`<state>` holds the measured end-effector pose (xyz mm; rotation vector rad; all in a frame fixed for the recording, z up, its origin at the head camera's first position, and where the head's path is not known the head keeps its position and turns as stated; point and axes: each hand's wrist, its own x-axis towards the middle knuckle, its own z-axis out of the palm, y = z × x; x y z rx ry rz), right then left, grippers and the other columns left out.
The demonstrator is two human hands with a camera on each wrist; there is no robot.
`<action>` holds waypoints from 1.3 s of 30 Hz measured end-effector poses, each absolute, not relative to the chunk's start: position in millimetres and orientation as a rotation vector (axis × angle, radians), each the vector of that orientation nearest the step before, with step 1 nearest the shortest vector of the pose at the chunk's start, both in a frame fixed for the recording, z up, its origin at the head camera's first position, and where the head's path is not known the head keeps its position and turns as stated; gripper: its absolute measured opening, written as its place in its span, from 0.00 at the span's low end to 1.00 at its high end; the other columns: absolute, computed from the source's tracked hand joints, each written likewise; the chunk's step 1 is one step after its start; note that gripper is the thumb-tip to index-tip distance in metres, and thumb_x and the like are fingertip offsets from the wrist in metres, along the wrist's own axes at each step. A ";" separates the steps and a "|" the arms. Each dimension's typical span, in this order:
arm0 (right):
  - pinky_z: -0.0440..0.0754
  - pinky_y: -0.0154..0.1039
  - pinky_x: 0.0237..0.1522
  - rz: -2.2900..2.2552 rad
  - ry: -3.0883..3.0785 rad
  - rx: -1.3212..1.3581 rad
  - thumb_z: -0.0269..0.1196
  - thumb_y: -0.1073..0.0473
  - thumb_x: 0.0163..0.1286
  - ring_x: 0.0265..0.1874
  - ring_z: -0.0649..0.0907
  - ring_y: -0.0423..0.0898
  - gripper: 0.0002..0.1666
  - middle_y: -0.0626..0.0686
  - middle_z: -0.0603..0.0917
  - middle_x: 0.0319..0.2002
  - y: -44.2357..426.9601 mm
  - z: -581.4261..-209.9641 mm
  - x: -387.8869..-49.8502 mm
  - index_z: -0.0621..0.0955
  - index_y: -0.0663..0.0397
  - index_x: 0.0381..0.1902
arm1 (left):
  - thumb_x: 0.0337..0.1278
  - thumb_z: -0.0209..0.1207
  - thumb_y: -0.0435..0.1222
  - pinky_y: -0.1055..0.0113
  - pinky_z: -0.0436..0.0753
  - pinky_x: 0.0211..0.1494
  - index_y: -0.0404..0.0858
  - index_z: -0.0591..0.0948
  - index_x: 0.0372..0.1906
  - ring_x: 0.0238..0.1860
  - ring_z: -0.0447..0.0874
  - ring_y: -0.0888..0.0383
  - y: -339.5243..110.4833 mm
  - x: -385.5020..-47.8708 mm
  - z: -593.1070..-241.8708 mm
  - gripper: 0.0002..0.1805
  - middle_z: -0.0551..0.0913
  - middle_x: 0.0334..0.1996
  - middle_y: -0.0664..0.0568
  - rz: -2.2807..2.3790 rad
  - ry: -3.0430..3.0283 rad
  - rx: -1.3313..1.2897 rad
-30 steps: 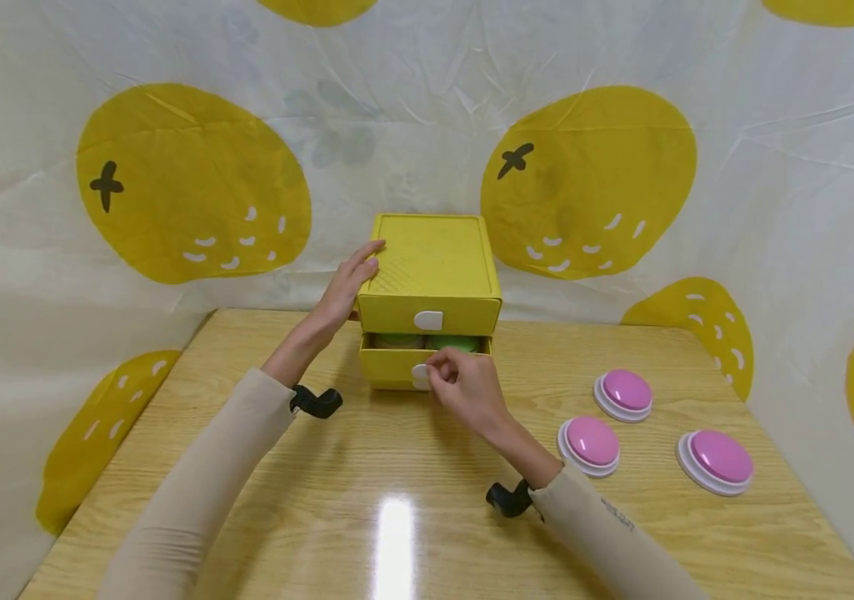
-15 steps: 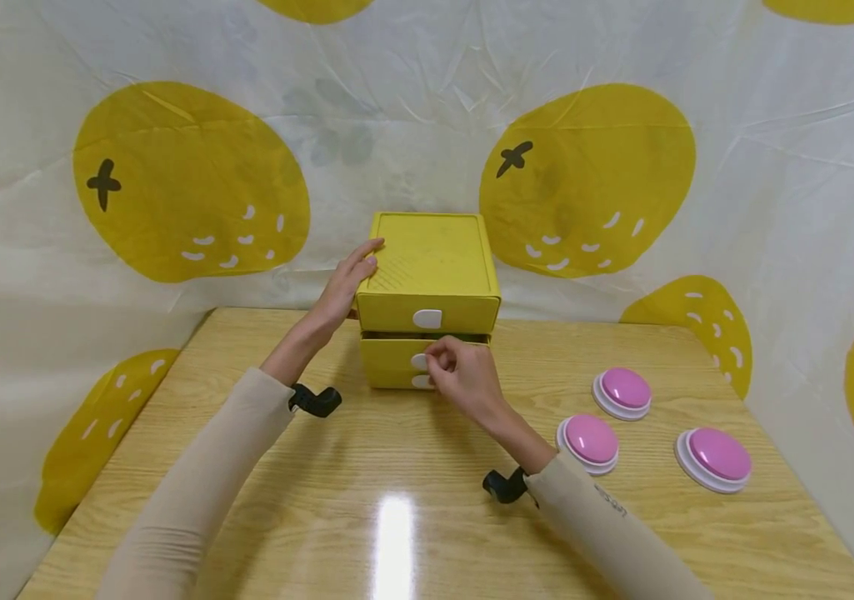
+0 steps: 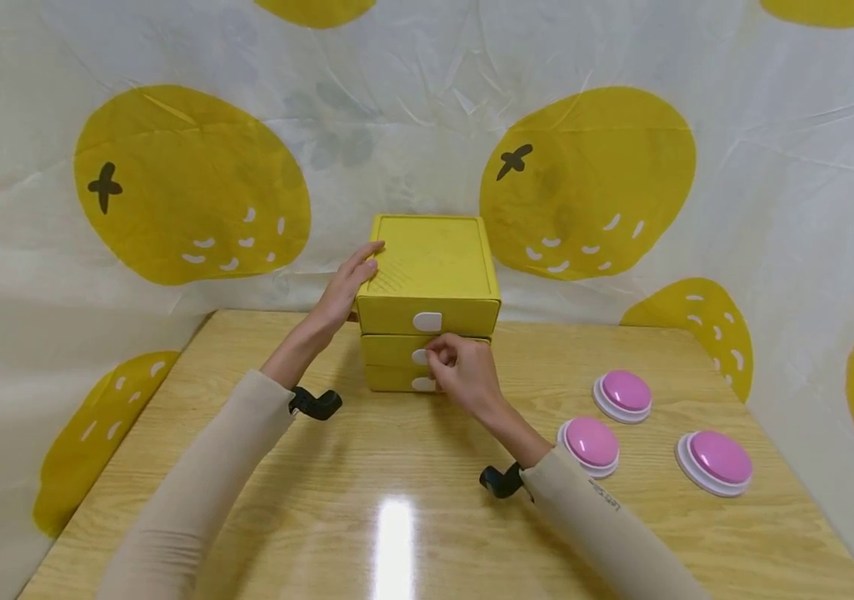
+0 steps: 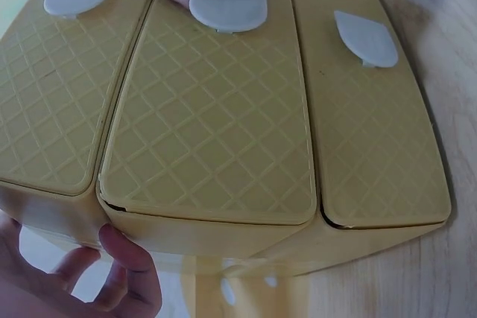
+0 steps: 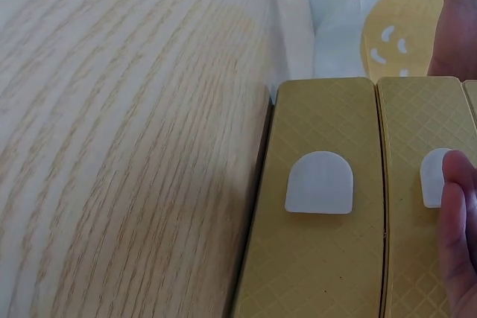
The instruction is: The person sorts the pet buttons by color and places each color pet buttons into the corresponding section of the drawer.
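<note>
A yellow drawer cabinet (image 3: 434, 258) with three stacked drawers stands at the back of the table, a white tab on each front. My left hand (image 3: 342, 292) rests against its left side, fingertips over the top edge; in the left wrist view its fingers (image 4: 130, 258) lie bent along the side. My right hand (image 3: 469, 375) pinches the white tab handle (image 4: 229, 7) of the middle drawer (image 4: 212, 124). That drawer is pushed in, nearly level with the other fronts. In the right wrist view the fingers partly cover this tab, while the bottom tab (image 5: 320, 182) shows whole.
Several inches right of the cabinet, three pink dome buttons on white bases sit on the wooden table (image 3: 307, 517): a back one (image 3: 627, 390), a front-left one (image 3: 591, 442) and a right one (image 3: 714, 457). Behind hangs a white curtain (image 3: 397, 108) with yellow fruit prints.
The middle drawer, which stood partly out with green and pale round things inside, has slid back into the cabinet with my right hand on its tab. My left hand has stayed in place.
</note>
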<state>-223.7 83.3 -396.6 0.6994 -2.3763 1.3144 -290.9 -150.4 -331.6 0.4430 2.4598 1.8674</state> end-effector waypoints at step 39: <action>0.84 0.38 0.24 1.516 -2.473 0.909 0.68 0.65 0.71 0.19 0.85 0.46 0.15 0.55 0.88 0.27 155.2 -382.1 -205.4 0.84 0.62 0.54 | 0.82 0.40 0.54 0.49 0.77 0.60 0.57 0.58 0.82 0.75 0.65 0.46 -151.7 -288.8 -332.3 0.31 0.57 0.82 0.49 1.859 2.484 0.423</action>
